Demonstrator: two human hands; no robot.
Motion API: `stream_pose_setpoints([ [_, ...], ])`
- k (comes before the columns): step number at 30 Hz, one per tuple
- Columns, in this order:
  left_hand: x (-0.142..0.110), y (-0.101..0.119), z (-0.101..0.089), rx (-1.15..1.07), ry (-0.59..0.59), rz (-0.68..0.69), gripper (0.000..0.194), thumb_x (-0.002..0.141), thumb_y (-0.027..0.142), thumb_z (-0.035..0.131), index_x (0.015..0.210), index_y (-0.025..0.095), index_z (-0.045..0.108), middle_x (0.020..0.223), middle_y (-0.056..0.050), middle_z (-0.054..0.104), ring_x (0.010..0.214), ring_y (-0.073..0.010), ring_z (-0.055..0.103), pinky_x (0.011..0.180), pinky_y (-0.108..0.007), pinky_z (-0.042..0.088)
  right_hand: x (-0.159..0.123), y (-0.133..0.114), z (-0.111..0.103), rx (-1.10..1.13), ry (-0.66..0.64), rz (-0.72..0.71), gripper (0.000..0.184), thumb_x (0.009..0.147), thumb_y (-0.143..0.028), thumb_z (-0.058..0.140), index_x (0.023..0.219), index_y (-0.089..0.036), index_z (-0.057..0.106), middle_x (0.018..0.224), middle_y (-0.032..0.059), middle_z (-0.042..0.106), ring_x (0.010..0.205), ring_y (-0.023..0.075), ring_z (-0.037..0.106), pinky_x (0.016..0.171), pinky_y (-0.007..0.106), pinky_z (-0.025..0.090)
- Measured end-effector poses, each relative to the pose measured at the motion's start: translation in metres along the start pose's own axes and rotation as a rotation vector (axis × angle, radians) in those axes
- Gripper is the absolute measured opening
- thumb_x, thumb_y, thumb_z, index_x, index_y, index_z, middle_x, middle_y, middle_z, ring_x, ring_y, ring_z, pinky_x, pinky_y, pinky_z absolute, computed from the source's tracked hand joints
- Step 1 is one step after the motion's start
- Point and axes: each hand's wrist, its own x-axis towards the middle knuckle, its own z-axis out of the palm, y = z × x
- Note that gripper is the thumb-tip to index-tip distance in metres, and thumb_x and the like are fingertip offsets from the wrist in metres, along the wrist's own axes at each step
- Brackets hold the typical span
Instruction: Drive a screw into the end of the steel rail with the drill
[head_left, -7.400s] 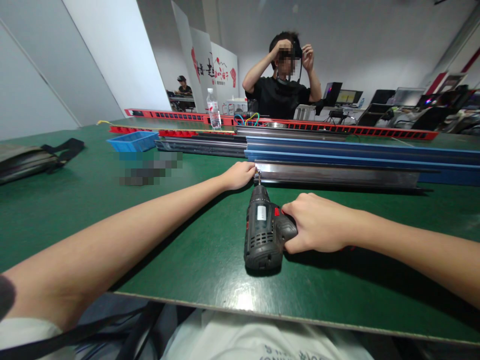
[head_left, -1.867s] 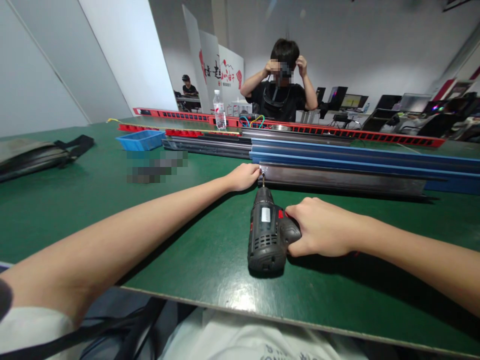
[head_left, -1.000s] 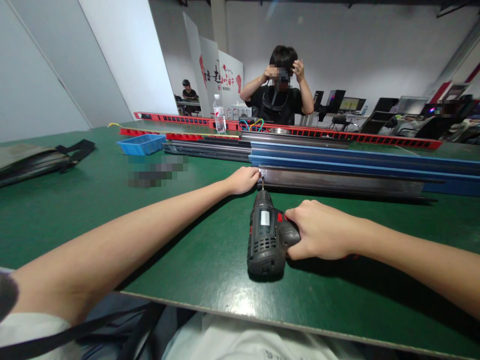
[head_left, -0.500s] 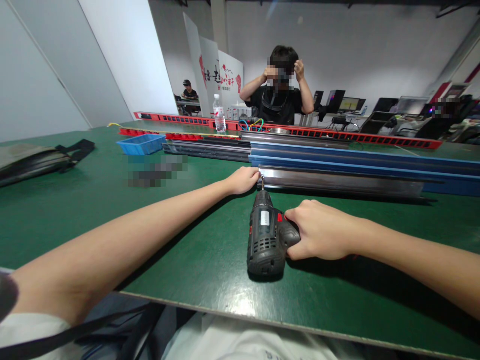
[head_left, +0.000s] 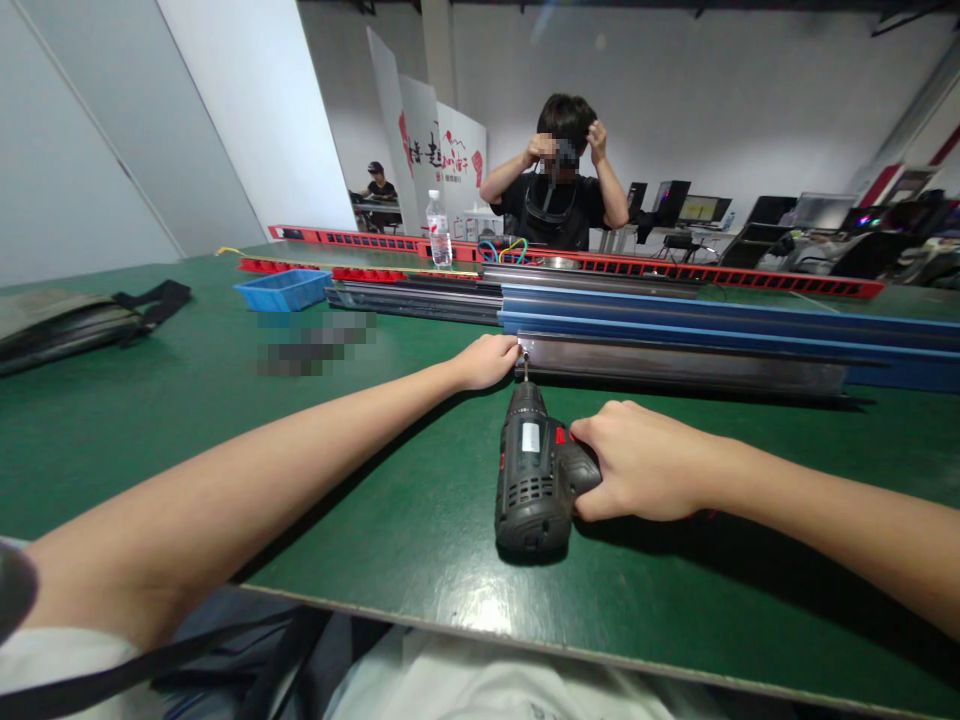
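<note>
In my right hand (head_left: pixel 637 462) is a black cordless drill (head_left: pixel 531 480) with red accents, gripped round its handle. It lies level just above or on the table, its bit pointing away from me. The bit's tip meets a small screw or fitting (head_left: pixel 526 356) at the left end of a long, shiny dark metal profile (head_left: pixel 675 365). My left hand (head_left: pixel 487 361) closes on that same end, just left of the bit. Its fingertips are partly hidden behind the profile.
Behind the profile lie a long blue profile (head_left: pixel 720 318) and dark strips (head_left: pixel 420 303). A blue bin (head_left: pixel 283 290), a water bottle (head_left: pixel 439 232) and a red slotted rail (head_left: pixel 787 283) stand farther back. A bag (head_left: pixel 67 322) rests at left. Across the green table (head_left: pixel 420 500) is another person (head_left: pixel 559 205).
The sheen on the dark metal profile's front face has shifted slightly. My hands and the drill hold their places.
</note>
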Motion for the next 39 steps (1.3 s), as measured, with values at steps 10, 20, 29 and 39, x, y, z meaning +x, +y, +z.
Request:
stream_pose_setpoints([
  [10, 0.0001, -0.001, 0.0004, 0.018, 0.001, 0.004, 0.043, 0.1, 0.027, 0.03, 0.093, 0.014, 0.07, 0.103, -0.012, 0.075, 0.098, -0.024, 0.07, 0.089, -0.031, 0.052, 0.0006, 0.0, 0.0, -0.02, 0.0, -0.01, 0.025, 0.072, -0.045, 0.065, 0.069, -0.02, 0.063, 0.065, 0.0053, 0.068, 0.056, 0.0191, 0.06, 0.051, 0.029, 0.032],
  [20, -0.0001, -0.0006, 0.0001, -0.004, -0.004, -0.011, 0.041, 0.099, 0.026, 0.031, 0.093, 0.014, 0.069, 0.107, -0.013, 0.075, 0.101, -0.0249, 0.07, 0.091, -0.031, 0.052, 0.0005, -0.0003, -0.0004, -0.006, 0.003, -0.004, 0.024, 0.07, -0.045, 0.065, 0.068, -0.021, 0.063, 0.063, 0.0047, 0.066, 0.054, 0.0175, 0.056, 0.051, 0.029, 0.032],
  [29, 0.0014, -0.0043, 0.003, 0.013, 0.019, 0.023, 0.042, 0.099, 0.027, 0.031, 0.093, 0.014, 0.07, 0.103, -0.011, 0.076, 0.097, -0.0227, 0.07, 0.088, -0.029, 0.052, -0.0002, -0.0002, -0.0008, -0.004, -0.004, -0.007, 0.024, 0.071, -0.044, 0.065, 0.069, -0.02, 0.065, 0.063, 0.0048, 0.067, 0.054, 0.0177, 0.057, 0.051, 0.029, 0.032],
  [39, 0.0003, 0.0004, -0.0003, 0.001, -0.012, -0.016, 0.04, 0.1, 0.025, 0.031, 0.096, 0.014, 0.07, 0.111, -0.013, 0.074, 0.105, -0.0252, 0.07, 0.092, -0.031, 0.051, -0.0001, -0.0008, -0.0007, 0.008, -0.001, 0.004, 0.024, 0.07, -0.044, 0.065, 0.069, -0.02, 0.065, 0.062, 0.0039, 0.066, 0.053, 0.017, 0.055, 0.05, 0.029, 0.032],
])
